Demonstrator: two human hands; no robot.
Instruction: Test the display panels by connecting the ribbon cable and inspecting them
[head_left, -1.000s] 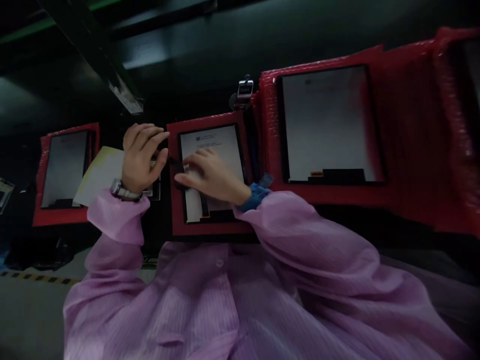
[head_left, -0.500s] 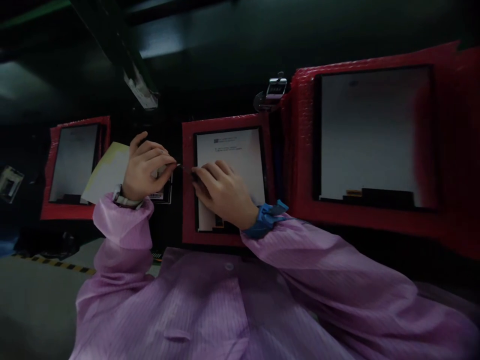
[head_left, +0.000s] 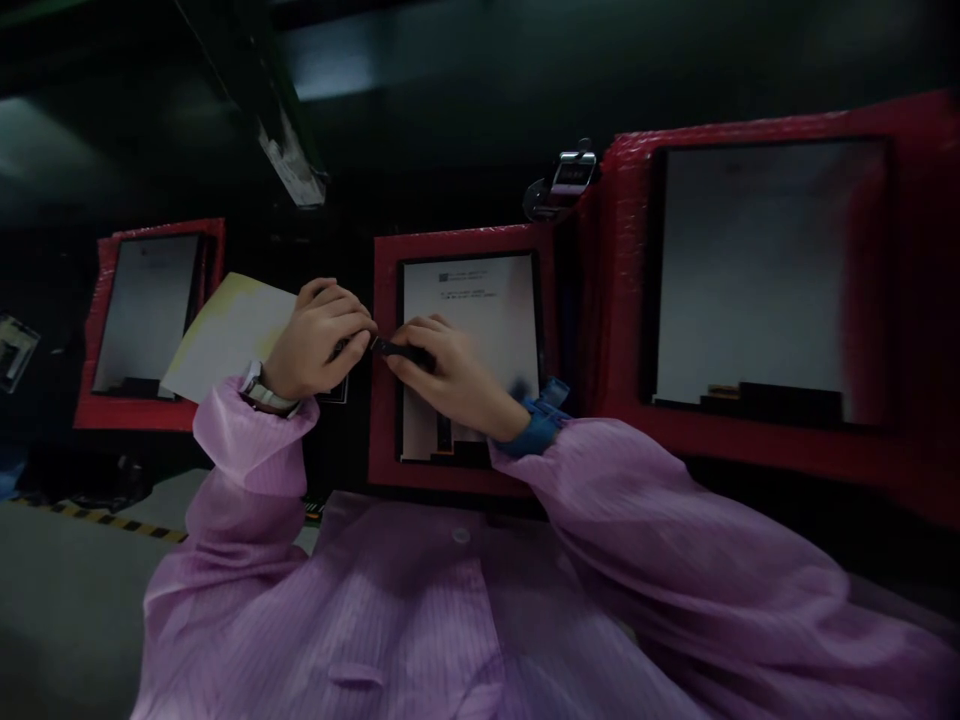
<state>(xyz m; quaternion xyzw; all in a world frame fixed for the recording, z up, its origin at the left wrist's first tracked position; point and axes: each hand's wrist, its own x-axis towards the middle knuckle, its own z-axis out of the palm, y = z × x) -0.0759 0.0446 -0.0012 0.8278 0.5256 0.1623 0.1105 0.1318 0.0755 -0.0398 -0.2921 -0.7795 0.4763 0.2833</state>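
Note:
My right hand [head_left: 446, 365] grips a short black stick-shaped piece [head_left: 405, 352] between thumb and fingers; its exact kind does not show. The end of this piece points left and comes up to the fingertips of my left hand [head_left: 322, 335], which are pinched together. Whatever lies in that pinch is too small to name. Both hands are raised over the left side of the middle panel [head_left: 472, 275], a black-framed screen with a pale face and small printed text. Under that panel lies a red wrap sheet [head_left: 386, 440].
Beside my left wrist is a white and yellow sheet [head_left: 225, 340]. Other framed panels lie on red wrap at the left [head_left: 150, 310] and right [head_left: 757, 280]. A small metal-framed device [head_left: 574, 175] stands behind. A dark post [head_left: 289, 165] comes down at upper left.
My hands have come closer together. The black piece in my right hand now shows clearly, its end at my left fingertips. The whole view has shifted slightly.

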